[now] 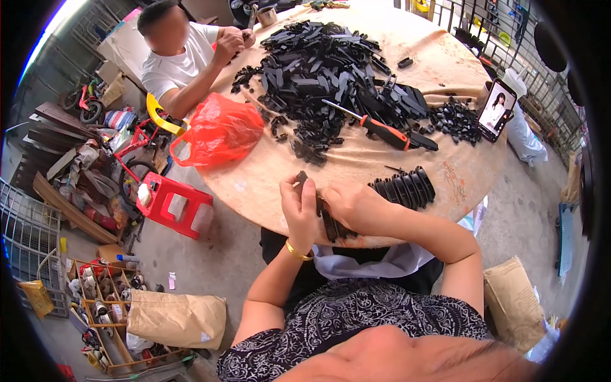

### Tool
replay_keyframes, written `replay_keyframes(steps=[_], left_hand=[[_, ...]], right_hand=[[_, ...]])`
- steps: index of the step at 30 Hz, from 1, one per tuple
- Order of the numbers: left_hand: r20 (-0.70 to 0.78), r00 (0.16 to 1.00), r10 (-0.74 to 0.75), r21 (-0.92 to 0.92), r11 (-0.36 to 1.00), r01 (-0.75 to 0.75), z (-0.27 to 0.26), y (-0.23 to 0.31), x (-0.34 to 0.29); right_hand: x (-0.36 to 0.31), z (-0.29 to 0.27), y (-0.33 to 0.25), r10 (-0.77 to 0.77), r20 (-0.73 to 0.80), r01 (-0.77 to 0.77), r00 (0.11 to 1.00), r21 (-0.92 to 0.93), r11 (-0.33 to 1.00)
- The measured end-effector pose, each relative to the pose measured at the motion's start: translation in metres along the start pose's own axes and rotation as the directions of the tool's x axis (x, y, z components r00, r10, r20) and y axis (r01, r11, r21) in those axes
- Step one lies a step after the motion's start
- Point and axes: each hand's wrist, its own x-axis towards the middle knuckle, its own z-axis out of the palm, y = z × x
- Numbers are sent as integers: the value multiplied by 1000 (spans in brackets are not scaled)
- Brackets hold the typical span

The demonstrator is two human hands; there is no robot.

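- Left hand (300, 207) raised at the near table (267, 184) edge, fingers curled shut round a small black part (301, 177) poking out above the thumb.
- Gold bangle (298, 253) on that wrist.
- Right hand (347, 205) just beside the left, fingers bent down and closed onto a stack of black parts (330, 224) at the table's rim; exact grip hidden under the knuckles.
- Both hands nearly touching, held over the lap.
- Row of finished pieces (406, 188) lined up just right of the right hand, standing on edge, side by side.
- Big heap of black parts (324, 70) piled mid-table, well beyond the hands.
- Screwdriver (375, 129) with an orange-and-black handle laid on the near slope of the heap, tip pointing left.
- Smaller pile (456, 121) of black bits at the right, next to a phone (497, 110) propped upright, screen lit.
- Red bag (219, 130) slumped on the table's left edge.
- Another person (181, 60) in a white shirt seated at the far left, hands together over the table.
- Red stool (173, 205) on the floor below the bag.
- Brown sack (177, 317) lower left, beside a wooden crate (102, 299) of oddments.
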Motion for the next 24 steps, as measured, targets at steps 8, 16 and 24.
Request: replay_keyframes(steps=[8, 16, 24], left_hand=[[-13, 1000, -6, -20, 1000, 6, -19, 6, 12], [352, 916, -191, 532, 846, -28, -41, 6, 11], [486, 869, -96, 724, 601, -338, -26, 26, -18]], right_hand=[[21, -19, 4, 105, 241, -149, 965, 174, 973], [47, -2, 97, 384, 97, -310, 918, -430, 848], [42, 6, 92, 361, 31, -339, 932, -280, 898]])
